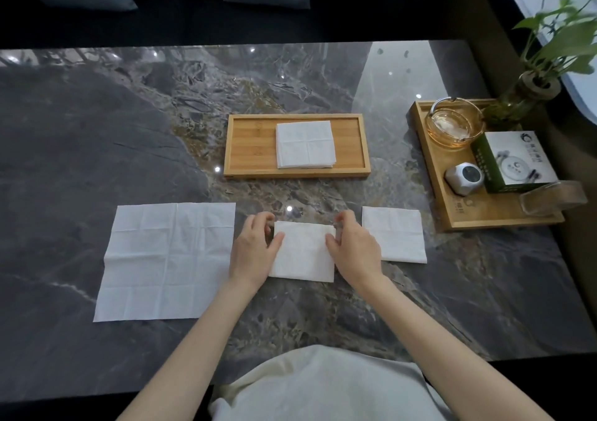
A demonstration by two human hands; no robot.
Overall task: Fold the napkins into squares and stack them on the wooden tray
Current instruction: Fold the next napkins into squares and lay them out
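Note:
A white napkin folded to a square (303,252) lies on the marble table in front of me. My left hand (253,249) pinches its left edge and my right hand (353,246) pinches its right edge, thumbs on top. A large unfolded napkin (168,259) lies flat to the left. Another folded square napkin (395,235) lies to the right, partly under my right hand. Farther back, the wooden tray (248,144) holds a stack of folded napkins (305,144) at its right half.
A second wooden tray (433,149) at the right carries a glass ashtray (455,125), a green-and-white box (507,160), a small white device (465,178) and a clear holder (552,196). A plant in a glass vase (523,100) stands behind it. Cushions sit beyond the table's far edge.

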